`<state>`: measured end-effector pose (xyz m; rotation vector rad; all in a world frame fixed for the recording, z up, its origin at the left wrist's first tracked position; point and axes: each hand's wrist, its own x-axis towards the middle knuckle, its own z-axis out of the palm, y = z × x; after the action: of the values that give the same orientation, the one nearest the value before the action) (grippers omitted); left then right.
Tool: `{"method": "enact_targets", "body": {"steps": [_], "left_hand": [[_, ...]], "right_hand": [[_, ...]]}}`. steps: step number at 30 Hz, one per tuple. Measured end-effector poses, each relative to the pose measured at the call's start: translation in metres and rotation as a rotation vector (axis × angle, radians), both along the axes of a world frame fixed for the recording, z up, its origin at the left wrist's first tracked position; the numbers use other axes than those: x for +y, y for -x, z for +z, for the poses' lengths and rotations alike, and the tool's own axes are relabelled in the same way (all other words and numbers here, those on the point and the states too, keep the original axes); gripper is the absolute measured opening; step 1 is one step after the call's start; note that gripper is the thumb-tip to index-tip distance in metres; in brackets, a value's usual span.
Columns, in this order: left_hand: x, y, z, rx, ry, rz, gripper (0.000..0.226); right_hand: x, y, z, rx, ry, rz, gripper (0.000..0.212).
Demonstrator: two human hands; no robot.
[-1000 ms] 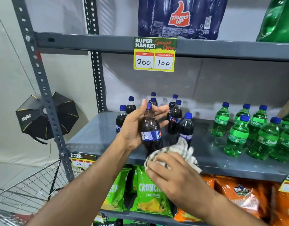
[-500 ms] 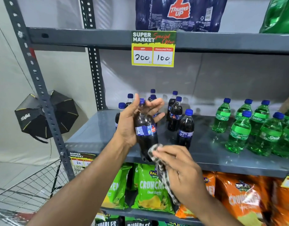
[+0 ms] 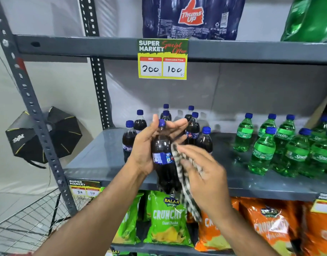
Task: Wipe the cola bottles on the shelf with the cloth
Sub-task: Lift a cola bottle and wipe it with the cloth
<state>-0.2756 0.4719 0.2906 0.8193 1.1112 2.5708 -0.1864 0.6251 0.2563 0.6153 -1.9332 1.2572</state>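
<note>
Left hand [image 3: 147, 145] wrapped around a dark cola bottle with a blue cap and blue label [image 3: 163, 156], thumb up beside the cap, fingers curled loosely round the neck and far side. Gripping the top half, palm on the bottle's left side. Right hand [image 3: 205, 174] pressed against the bottle's right side, fingers bent a little and closed over a black-and-white checked cloth [image 3: 184, 182] (a bit blurry here). Cloth squeezed between those fingers and the bottle, loose end hanging down below the hand.

Bottle held up in the air, in front of the grey metal shelf [image 3: 96, 157], not standing on it. Long way up and down, cap at the top, bottom end tipped slightly toward the right and nearer the camera.

Behind the hands, a bunch of other small cola bottles with blue caps [image 3: 193, 126] standing upright on the shelf. Off to the right, well apart, green plastic soda bottles with blue caps [image 3: 264, 150], standing too. Above, a yellow and green price card marked 200 and 100 [image 3: 162, 60] stuck on the next shelf's edge. Below, green crisp bags [image 3: 168, 218] and orange crisp bags [image 3: 269, 224].
</note>
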Motion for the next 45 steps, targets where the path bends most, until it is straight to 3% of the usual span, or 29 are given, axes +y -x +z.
{"method": "enact_targets", "body": {"steps": [4,12,20,22,24,28,30,32,34,36,38,41,43,45], "left_hand": [[-0.007,0.003,-0.001,0.002,-0.002,-0.034,0.048],[0.008,-0.008,0.002,0.001,0.042,-0.107,0.047],[-0.004,-0.016,0.004,0.046,0.088,-0.032,0.045],[-0.002,-0.018,0.004,0.040,0.114,-0.024,0.043],[0.001,-0.021,0.004,0.003,0.118,-0.021,0.042],[0.005,-0.025,0.006,-0.035,0.116,0.012,0.043],[0.005,-0.026,0.004,-0.047,0.111,0.039,0.043],[0.004,-0.027,0.002,-0.070,0.088,0.050,0.043],[0.002,-0.028,0.001,-0.098,0.063,0.044,0.041],[0.001,-0.030,0.002,-0.118,0.067,0.015,0.040],[0.002,-0.033,0.002,-0.104,0.104,-0.042,0.044],[0.005,-0.039,0.002,-0.061,0.168,-0.031,0.048],[0.004,-0.041,0.000,-0.048,0.175,0.001,0.046],[0.001,-0.041,0.001,-0.070,0.168,-0.020,0.047]], "right_hand": [[0.005,-0.020,-0.032,-0.258,0.054,0.078,0.053],[-0.003,0.013,0.024,-0.205,0.198,0.051,0.047],[-0.012,-0.005,-0.030,-0.525,0.194,0.176,0.046],[-0.010,-0.003,-0.018,-0.447,0.265,0.138,0.045],[-0.008,-0.003,0.002,-0.209,0.206,0.018,0.043],[-0.010,-0.013,0.013,0.285,-0.343,-0.117,0.044],[-0.014,-0.024,0.003,0.362,-0.676,-0.129,0.043],[-0.013,-0.034,-0.005,0.398,-0.866,-0.108,0.055],[-0.009,-0.035,-0.002,0.400,-0.894,-0.098,0.055],[-0.002,-0.024,0.011,0.339,-0.735,-0.155,0.044],[0.000,-0.015,0.026,0.269,-0.567,-0.227,0.046],[-0.016,-0.023,0.020,0.359,-0.729,-0.192,0.039],[-0.017,-0.029,0.018,0.421,-0.874,-0.060,0.049],[-0.009,-0.020,0.026,0.387,-0.842,-0.059,0.046]]}}
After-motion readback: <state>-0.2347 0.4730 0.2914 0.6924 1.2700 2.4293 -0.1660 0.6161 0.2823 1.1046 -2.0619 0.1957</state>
